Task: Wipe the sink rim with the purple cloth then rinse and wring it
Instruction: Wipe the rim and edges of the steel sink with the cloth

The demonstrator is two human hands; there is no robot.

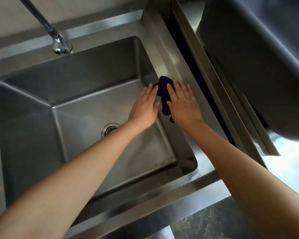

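Views: one, a head camera worn by the person standing at the sink [163, 54].
Position: above the sink's near edge.
Facing: forward and steeply down into the basin.
Range: close, within arm's reach; the forearms [67, 178] enter from the bottom edge.
Field: wide-angle, with the faucet [59, 43] top left, the drain [110, 129] near centre and a neighbouring basin [248, 57] top right.

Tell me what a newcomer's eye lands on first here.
The dark purple cloth stands out against all the steel, bunched on the sink rim at the right side. Both hands lie flat there with straight fingers: the right hand on the cloth, the left hand beside it at the inner edge. After that come the faucet spout at upper left and the drain in the floor of the basin.
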